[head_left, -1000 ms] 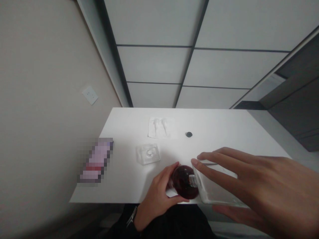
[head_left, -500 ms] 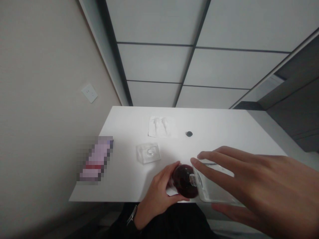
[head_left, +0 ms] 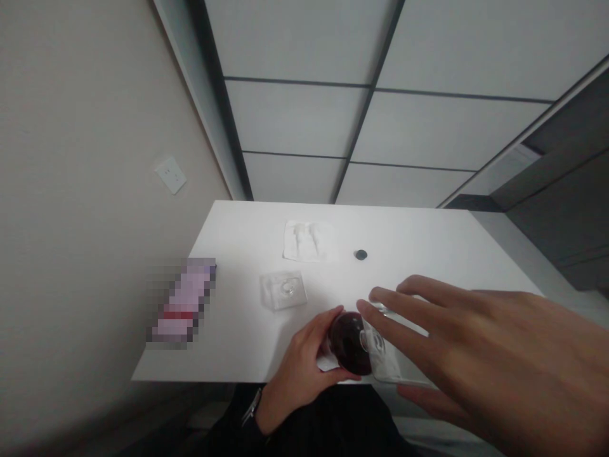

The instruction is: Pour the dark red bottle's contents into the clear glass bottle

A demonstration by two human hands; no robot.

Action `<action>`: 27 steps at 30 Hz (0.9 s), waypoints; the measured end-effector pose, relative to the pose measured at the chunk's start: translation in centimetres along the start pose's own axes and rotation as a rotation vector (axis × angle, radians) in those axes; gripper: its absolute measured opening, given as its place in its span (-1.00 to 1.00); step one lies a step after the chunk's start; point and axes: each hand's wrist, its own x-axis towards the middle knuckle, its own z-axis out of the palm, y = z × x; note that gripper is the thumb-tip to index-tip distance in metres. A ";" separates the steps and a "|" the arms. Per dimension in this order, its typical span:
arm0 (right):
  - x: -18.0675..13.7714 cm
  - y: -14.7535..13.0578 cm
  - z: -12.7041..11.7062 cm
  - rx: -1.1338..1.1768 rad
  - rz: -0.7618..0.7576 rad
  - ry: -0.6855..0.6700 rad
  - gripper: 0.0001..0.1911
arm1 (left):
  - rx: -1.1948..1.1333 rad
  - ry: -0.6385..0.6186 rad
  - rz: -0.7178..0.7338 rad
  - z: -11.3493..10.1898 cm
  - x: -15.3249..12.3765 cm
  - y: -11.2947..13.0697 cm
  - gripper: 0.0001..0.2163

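Note:
My left hand point(head_left: 304, 352) is wrapped round a dark red, glossy rounded vessel point(head_left: 351, 346) at the table's front edge. From the right, my right hand point(head_left: 457, 336) grips a clear rectangular container point(head_left: 387, 358), its fingers along the top and thumb underneath. The container is tilted on its side, and a round clear neck at its near end meets the side of the red vessel. Whether the neck belongs to the vessel or the container I cannot tell. Much of the container is hidden behind my right hand.
A similar clear square piece with a round opening point(head_left: 288, 291) lies on the white table point(head_left: 238, 330). Behind it are a white sheet with two pale dropper-like pieces point(head_left: 307, 241) and a small dark disc point(head_left: 361, 254). A blurred pink object point(head_left: 188, 301) lies at the left edge.
My right hand and the clear container have shifted slightly left, over more of the red vessel. My left hand has stayed in place, still holding the vessel.

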 end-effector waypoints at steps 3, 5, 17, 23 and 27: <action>0.3 -0.2 0.0 0.018 -0.002 -0.002 -0.81 | 0.013 0.002 0.008 0.0 0.0 -0.1 -0.18; 0.5 -0.3 0.1 0.023 0.007 0.001 -0.77 | 0.014 0.003 0.009 0.0 0.1 0.0 -0.18; 1.7 -0.9 -0.5 0.008 0.008 0.003 -0.83 | 0.019 -0.004 0.027 -0.1 0.4 0.4 -0.26; 2.3 -1.3 -0.6 0.009 -0.016 -0.027 -0.82 | -0.005 -0.003 0.008 0.0 0.4 0.2 -0.27; 2.4 -1.4 -0.8 -0.004 -0.005 -0.038 -0.82 | -0.016 0.002 0.003 0.0 0.5 0.2 -0.25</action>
